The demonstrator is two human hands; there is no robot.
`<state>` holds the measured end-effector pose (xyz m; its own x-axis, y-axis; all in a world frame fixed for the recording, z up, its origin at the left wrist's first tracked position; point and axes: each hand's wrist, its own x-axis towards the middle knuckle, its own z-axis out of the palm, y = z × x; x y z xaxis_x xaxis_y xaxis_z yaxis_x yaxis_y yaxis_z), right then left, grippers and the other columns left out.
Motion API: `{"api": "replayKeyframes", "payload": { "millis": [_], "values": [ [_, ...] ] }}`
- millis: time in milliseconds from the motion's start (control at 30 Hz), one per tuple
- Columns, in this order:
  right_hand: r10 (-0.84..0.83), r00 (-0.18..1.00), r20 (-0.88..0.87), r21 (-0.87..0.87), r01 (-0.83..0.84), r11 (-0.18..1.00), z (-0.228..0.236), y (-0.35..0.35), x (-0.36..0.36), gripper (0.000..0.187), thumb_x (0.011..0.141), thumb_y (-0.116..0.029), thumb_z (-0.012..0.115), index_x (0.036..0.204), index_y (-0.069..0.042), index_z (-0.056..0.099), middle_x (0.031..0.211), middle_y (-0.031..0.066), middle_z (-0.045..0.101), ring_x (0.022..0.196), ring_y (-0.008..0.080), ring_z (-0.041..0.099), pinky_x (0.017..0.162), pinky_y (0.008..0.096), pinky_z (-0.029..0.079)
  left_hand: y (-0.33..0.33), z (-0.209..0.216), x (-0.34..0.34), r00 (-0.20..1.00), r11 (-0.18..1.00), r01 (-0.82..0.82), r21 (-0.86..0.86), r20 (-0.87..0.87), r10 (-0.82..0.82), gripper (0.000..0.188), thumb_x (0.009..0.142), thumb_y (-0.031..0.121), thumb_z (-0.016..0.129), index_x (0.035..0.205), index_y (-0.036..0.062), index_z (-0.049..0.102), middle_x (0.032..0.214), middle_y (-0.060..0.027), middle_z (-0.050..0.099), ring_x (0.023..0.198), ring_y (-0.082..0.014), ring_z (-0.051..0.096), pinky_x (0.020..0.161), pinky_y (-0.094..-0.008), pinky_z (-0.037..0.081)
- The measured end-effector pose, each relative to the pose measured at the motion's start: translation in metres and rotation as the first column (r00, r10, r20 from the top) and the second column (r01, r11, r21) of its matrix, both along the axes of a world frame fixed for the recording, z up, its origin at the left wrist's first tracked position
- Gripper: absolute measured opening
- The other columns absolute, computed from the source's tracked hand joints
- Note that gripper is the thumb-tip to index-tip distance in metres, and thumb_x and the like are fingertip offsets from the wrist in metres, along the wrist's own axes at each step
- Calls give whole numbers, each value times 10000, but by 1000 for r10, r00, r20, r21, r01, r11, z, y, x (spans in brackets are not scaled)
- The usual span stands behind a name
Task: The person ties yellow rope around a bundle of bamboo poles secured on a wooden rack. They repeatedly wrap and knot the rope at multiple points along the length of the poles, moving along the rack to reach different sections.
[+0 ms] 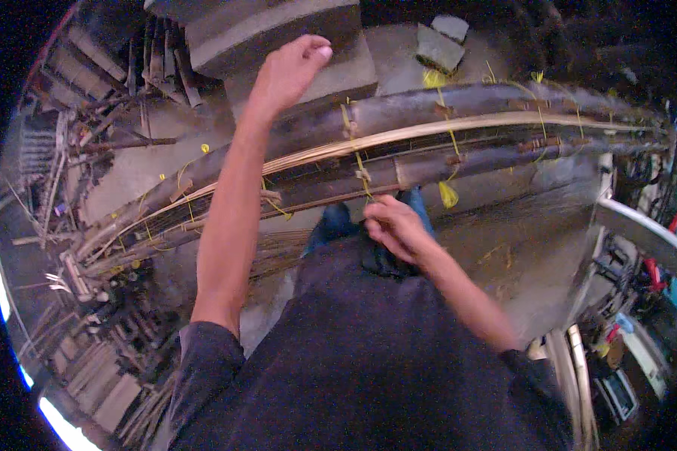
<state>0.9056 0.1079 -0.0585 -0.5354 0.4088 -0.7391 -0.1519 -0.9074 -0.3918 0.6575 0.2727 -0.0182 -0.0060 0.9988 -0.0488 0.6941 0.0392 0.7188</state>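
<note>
In front of me lie two long dark poles, a far pole (406,109) and a near pole (421,170), side by side across the view. Between them runs a bundle of thin pale strips (410,134). Yellow cord (359,159) loops round the poles at several places. My right hand (396,227) is closed at the near pole's edge, pinching what looks like an end of that cord. Raised beyond the far pole is my left hand (296,69), its fingers curled in; whatever they hold, if anything, is too small to make out.
Concrete steps (301,45) rise behind the poles, and flat stone blocks (440,46) lie to their right. Wood pieces (113,331) are stacked at the left. A yellow cord tuft (448,195) hangs from the near pole. Long pale sticks (577,368) stand at lower right.
</note>
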Motion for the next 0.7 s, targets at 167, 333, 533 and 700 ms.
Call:
{"api": "replayKeyframes", "payload": {
  "millis": [167,333,533,700],
  "values": [
    [43,783,621,761,-615,204,86,33,-1,195,884,-185,537,819,-26,627,843,71,633,832,201,618,712,330,477,-106,3,10,998,996,46,75,33,-49,311,860,291,536,1036,43,601,987,-168,631,923,-346,591,809,-409,469],
    [171,467,867,452,-597,-662,192,117,-146,128,810,-138,570,834,-23,620,834,145,610,789,299,605,700,373,475,-130,-20,35,992,993,76,91,-111,-65,242,846,291,555,914,68,623,889,-136,637,844,-319,602,743,-386,463],
    [-153,397,905,329,-881,-339,57,207,-139,338,899,-309,497,755,-24,606,696,148,588,645,268,568,598,409,448,-123,-37,47,978,953,-30,300,-187,89,209,823,293,598,741,102,616,677,-96,621,641,-298,609,557,-399,442],
    [102,885,454,866,-465,183,15,183,-118,326,890,-262,481,638,-58,522,621,104,530,563,240,495,509,354,386,-131,-30,46,946,987,-20,162,-316,71,160,809,271,616,769,121,653,701,-94,640,688,-276,627,574,-388,439]
  ]
}}
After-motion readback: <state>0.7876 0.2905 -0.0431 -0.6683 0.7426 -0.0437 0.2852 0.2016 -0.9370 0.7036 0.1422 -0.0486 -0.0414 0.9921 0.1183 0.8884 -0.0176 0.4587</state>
